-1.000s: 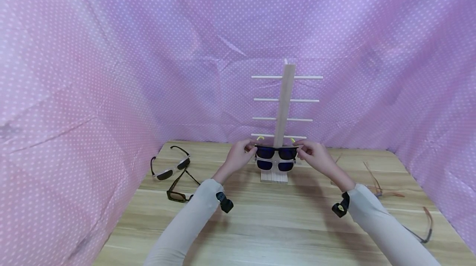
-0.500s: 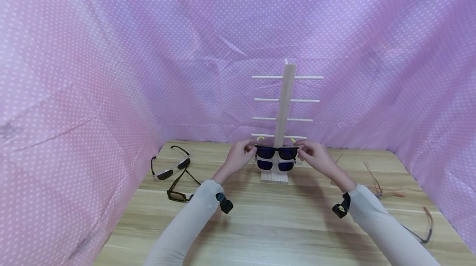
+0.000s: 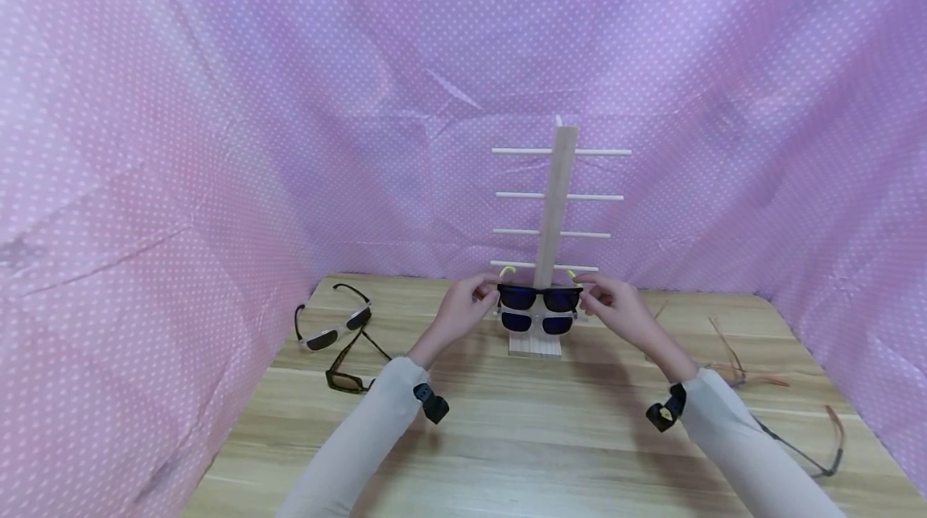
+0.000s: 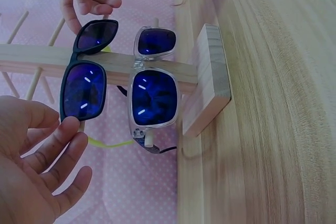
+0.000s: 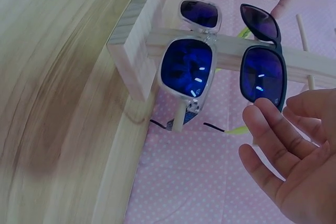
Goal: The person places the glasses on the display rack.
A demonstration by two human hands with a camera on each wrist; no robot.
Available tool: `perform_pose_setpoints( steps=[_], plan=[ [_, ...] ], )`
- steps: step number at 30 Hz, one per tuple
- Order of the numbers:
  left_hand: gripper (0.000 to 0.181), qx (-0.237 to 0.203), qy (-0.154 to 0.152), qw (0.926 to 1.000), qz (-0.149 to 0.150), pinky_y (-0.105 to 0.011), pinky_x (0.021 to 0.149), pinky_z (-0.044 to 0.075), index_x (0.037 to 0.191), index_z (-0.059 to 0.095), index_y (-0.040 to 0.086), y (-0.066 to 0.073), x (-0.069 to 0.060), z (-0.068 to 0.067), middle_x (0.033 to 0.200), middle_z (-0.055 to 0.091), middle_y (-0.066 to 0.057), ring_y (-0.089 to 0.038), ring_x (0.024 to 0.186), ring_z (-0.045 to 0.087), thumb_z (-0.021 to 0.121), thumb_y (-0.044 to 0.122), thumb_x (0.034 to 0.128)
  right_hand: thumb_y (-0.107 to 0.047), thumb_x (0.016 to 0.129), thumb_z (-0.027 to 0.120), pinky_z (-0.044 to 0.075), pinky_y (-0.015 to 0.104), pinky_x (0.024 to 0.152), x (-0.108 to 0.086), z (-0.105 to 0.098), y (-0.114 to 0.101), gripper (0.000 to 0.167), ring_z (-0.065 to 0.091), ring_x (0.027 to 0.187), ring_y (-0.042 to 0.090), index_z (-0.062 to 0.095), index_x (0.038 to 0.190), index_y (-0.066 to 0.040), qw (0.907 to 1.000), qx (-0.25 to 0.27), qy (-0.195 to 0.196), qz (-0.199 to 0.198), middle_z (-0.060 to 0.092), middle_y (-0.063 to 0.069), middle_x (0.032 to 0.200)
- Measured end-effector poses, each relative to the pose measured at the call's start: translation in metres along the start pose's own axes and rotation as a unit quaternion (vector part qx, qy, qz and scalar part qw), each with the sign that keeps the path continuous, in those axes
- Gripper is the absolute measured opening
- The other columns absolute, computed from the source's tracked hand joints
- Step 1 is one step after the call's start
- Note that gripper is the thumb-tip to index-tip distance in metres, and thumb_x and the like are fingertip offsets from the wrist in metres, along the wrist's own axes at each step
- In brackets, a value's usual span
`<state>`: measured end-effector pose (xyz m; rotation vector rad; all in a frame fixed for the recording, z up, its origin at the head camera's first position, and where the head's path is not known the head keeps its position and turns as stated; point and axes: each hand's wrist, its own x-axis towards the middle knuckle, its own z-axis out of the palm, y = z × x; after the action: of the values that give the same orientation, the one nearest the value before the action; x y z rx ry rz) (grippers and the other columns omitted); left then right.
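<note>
Black sunglasses: sitting on the wooden stand, just above the clear-framed sunglasses; looks like a peg is carrying them.
Left hand: pinching one end of the black frame, thumb and finger nearly together, other fingers loosely spread.
Right hand: mirroring that at the opposite end.
Racked so far: clear pair is resting on the lowest peg, hands off; black pair is reading as nearly placed, not released.
Left over: white-framed pair, brown pair, orange-tipped glasses and a partly hidden dark-rimmed pair are lying on the table.
Lens direction: facing the person; yellow temples are running back toward the curtain.
Long axis: running left-right, about level, parallel to the pegs.
</note>
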<state>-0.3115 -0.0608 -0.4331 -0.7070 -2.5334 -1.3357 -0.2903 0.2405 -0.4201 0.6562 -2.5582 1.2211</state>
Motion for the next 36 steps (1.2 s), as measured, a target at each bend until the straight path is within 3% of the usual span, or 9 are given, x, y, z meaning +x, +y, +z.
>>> perform_pose_setpoints(
  steps=[3,7,14,21,25,32,36],
  plan=[
    [0.025,-0.002,-0.002,1.0000,0.000,-0.027,0.079,0.056,0.122,0.070,0.001,0.002,-0.003,-0.002,0.088,0.073,-0.009,-0.017,0.082,0.066,0.065,0.007,0.0981,0.001,0.098,0.062,0.053,0.020,0.061,-0.002,0.001,-0.003,0.028,0.066,0.065,0.010,0.064,0.125,0.006,1.0000,0.004,0.003,0.002,0.072,0.017,0.079],
    [0.024,0.004,-0.004,1.0000,-0.004,-0.028,0.080,0.056,0.122,0.070,0.004,0.004,-0.009,-0.006,0.088,0.073,-0.009,-0.017,0.083,0.065,0.065,0.008,0.0984,0.000,0.098,0.062,0.053,0.020,0.063,-0.004,0.002,-0.008,0.029,0.069,0.068,0.014,0.064,0.127,0.006,0.9999,0.011,0.004,0.003,0.073,0.019,0.081],
    [0.026,0.002,-0.006,0.9999,-0.013,-0.029,0.081,0.055,0.123,0.070,0.007,0.006,-0.022,-0.015,0.088,0.073,-0.006,-0.016,0.084,0.066,0.064,0.005,0.0979,0.000,0.098,0.063,0.052,0.019,0.060,-0.007,0.013,-0.019,0.029,0.065,0.068,-0.001,0.064,0.127,0.006,0.9994,0.029,0.015,-0.006,0.073,0.021,0.082],
    [0.026,0.005,-0.004,0.9995,-0.030,-0.035,0.083,0.055,0.125,0.070,0.007,0.005,-0.034,-0.031,0.091,0.075,-0.010,-0.018,0.086,0.067,0.062,0.007,0.0998,-0.001,0.098,0.064,0.054,0.020,0.063,-0.008,0.026,-0.028,0.029,0.072,0.070,0.021,0.066,0.127,0.002,0.9983,0.054,0.018,-0.012,0.074,0.017,0.082],
    [0.026,0.011,0.002,0.9993,-0.037,-0.036,0.085,0.055,0.124,0.070,0.009,0.001,-0.040,-0.041,0.091,0.076,-0.010,-0.018,0.086,0.067,0.063,0.008,0.0998,0.000,0.097,0.065,0.054,0.019,0.062,-0.008,0.034,-0.034,0.027,0.071,0.069,0.019,0.066,0.124,0.004,0.9977,0.061,0.019,-0.023,0.074,0.016,0.081],
    [0.026,0.016,0.019,0.9981,-0.056,-0.035,0.083,0.055,0.124,0.070,0.009,-0.008,-0.053,-0.059,0.090,0.075,-0.007,-0.017,0.086,0.067,0.064,0.009,0.0995,0.005,0.096,0.063,0.055,0.021,0.060,-0.006,0.050,-0.046,0.028,0.064,0.067,0.000,0.065,0.124,0.006,0.9956,0.079,0.002,-0.050,0.071,0.016,0.079],
    [0.027,0.016,0.027,0.9977,-0.060,-0.035,0.085,0.054,0.125,0.070,0.008,-0.012,-0.059,-0.071,0.091,0.075,-0.008,-0.018,0.087,0.066,0.064,0.007,0.0988,0.005,0.096,0.063,0.054,0.022,0.060,-0.004,0.060,-0.052,0.028,0.061,0.067,-0.003,0.064,0.124,0.007,0.9936,0.097,-0.015,-0.057,0.070,0.018,0.080]
  ],
)
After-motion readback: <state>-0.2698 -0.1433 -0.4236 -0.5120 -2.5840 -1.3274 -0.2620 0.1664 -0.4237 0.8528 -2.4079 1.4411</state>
